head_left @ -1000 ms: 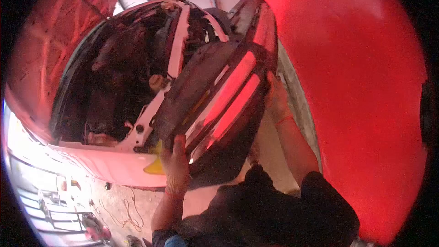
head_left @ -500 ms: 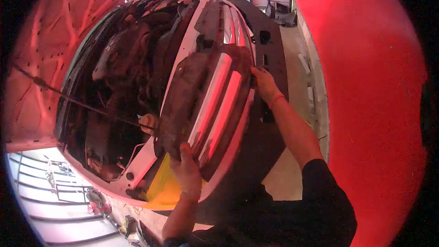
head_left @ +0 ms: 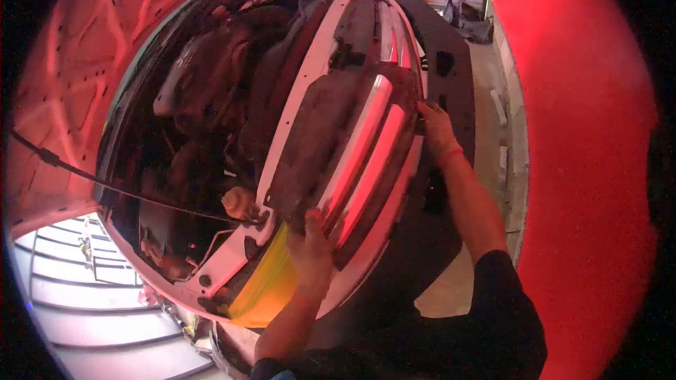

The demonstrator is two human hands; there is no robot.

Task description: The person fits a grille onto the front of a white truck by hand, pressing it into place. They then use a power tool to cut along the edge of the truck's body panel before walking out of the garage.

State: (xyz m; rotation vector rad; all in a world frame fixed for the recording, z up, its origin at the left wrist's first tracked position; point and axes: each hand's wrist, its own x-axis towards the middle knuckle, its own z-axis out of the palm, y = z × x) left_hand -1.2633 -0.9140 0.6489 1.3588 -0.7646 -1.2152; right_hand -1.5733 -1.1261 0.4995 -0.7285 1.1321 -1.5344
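A dark car grille with two shiny strips lies at the front of the car, alongside the pale crossmember. My left hand grips its near end, thumb over the face and fingers partly hidden. At the grille's outer edge, my right hand has its fingers curled round the rim; the fingertips are hidden. Just left of my left hand is a yellow panel at the car's front corner. A pale bumper edge runs below the grille.
The raised hood stands at left, with a thin prop rod crossing the engine bay. A round tan cap sits near the rod's end. A large dark panel lies beyond the bumper, near the red wall.
The grille has shifted outward, uncovering more of the crossmember's near end and the tan cap. Both hands keep their hold. The camera view has also moved slightly.
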